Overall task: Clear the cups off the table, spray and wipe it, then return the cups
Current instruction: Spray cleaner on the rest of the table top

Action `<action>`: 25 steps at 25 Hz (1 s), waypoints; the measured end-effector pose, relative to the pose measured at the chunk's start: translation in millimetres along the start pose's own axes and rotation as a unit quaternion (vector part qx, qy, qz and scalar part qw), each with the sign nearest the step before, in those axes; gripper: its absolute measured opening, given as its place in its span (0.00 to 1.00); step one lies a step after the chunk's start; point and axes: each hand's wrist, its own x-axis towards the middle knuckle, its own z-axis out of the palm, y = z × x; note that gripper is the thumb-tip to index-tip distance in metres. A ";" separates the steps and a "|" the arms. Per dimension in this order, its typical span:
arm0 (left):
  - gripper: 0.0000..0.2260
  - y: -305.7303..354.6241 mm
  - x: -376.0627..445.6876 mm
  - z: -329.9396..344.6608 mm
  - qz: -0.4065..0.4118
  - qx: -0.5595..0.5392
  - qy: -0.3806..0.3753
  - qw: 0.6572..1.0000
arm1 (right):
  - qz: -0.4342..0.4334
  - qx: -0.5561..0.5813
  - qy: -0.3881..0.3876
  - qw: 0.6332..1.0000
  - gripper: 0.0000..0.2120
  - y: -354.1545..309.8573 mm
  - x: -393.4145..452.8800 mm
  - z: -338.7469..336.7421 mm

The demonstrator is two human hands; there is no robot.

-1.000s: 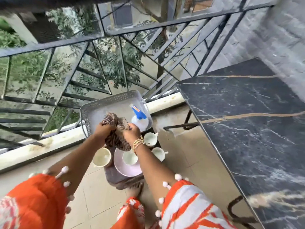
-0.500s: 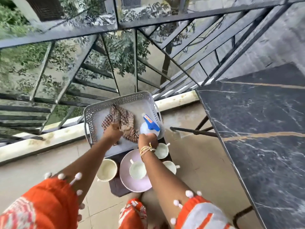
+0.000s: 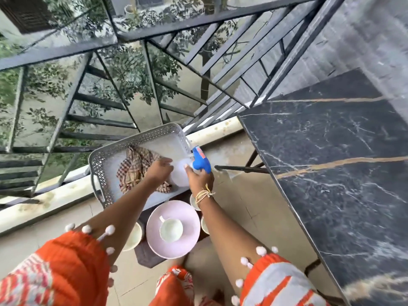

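Item: spray bottle, white body with blue trigger head, at the right end of the perforated metal tray, beside the checked cloth. Right hand wrapped around the bottle's neck under the trigger; left hand half-closed, fingertips touching the bottle's body, cloth just beneath the wrist. Step in hand, as judged: taking up the bottle for spraying. Done well, the right hand carries the weight at the neck, index finger free for the trigger, and the lift goes straight up clear of the tray wall; the left then gathers the cloth. Table: dark marble top to the right, no cups on its visible part. Cups: one on the pink plate below the tray; others partly covered by the forearms, count uncertain. Not determinable: whether the bottle has left the tray floor, its fill level, what supports tray and plate. Table's near and far ends cut off.
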 end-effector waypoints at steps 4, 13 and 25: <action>0.14 52.3 -39.3 6.6 -0.088 -0.120 -0.174 0.974 | 0.092 0.245 0.029 0.965 0.26 -11.9 10.3 -68.9; 0.11 165.4 -139.1 162.2 -0.095 0.031 -0.441 0.892 | 0.077 0.338 0.034 0.937 0.27 32.5 -15.0 -294.6; 0.25 249.8 -278.7 418.8 -0.007 0.318 -0.527 0.788 | 0.105 0.504 0.128 0.848 0.05 150.5 -46.7 -551.6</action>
